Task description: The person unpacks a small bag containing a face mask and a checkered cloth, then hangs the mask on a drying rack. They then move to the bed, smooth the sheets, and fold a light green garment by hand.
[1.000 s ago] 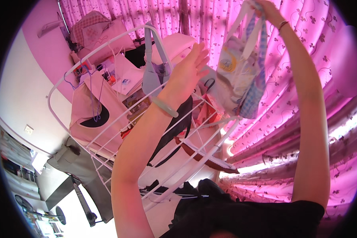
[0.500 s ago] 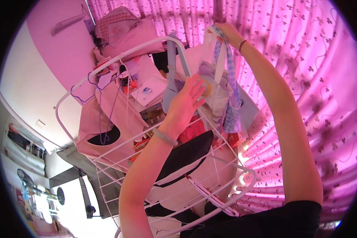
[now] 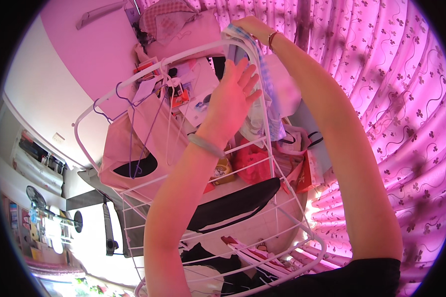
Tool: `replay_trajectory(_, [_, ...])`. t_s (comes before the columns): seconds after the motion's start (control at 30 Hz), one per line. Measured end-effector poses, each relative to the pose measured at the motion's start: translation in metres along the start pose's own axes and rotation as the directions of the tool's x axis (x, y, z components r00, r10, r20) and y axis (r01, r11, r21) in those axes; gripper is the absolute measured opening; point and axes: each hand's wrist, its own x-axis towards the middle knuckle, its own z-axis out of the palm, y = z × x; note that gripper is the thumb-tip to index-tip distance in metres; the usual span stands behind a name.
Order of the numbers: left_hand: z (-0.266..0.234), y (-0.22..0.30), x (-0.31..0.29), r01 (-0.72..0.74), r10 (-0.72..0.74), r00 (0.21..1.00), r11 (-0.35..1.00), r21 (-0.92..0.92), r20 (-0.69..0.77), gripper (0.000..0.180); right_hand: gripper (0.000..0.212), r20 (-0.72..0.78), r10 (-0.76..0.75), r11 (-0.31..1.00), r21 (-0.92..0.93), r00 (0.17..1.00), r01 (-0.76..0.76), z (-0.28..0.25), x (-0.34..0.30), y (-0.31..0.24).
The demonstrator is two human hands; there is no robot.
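A white metal drying rack (image 3: 198, 48) stands right in front of me. At its top right corner my right hand (image 3: 253, 29) grips a blue-and-white checked garment (image 3: 268, 74) by its upper end. The garment hangs down along the rack's right upright, its lower part bunched with paler cloth. My left hand (image 3: 230, 99) is raised in front of that corner, palm half turned and fingers apart, holding nothing. It partly hides the cloth behind it. A grey band is around my left wrist.
Purple wire hangers (image 3: 133, 128) and a pinkish garment (image 3: 116, 148) hang at the rack's left. Black cloth (image 3: 235, 205) lies across the lower bars. Behind are a cluttered table, a red plastic bag (image 3: 252, 163) and a pillow (image 3: 183, 42). Pink curtains (image 3: 376, 89) line the right.
My right hand has moved left with the checked garment, from beside the rack to over its top corner. My left hand has risen slightly, fingers still apart. The whole view has shifted a little.
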Motion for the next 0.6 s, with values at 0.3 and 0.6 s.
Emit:
replay_trajectory(0.3, [-0.023,-0.001,-0.023,0.105,-0.103,0.992,0.994,0.025,-0.067,0.067,0.035,-0.020,-0.172,0.762,-0.637,0.985,0.120,0.029,-0.019,-0.009])
replay_trajectory(0.6, [-0.044,0.003,-0.078,0.082,-0.079,0.990,0.996,0.018,-0.118,0.065,0.026,-0.075,-0.580,0.580,-0.737,0.811,0.347,0.043,-0.074,-0.017])
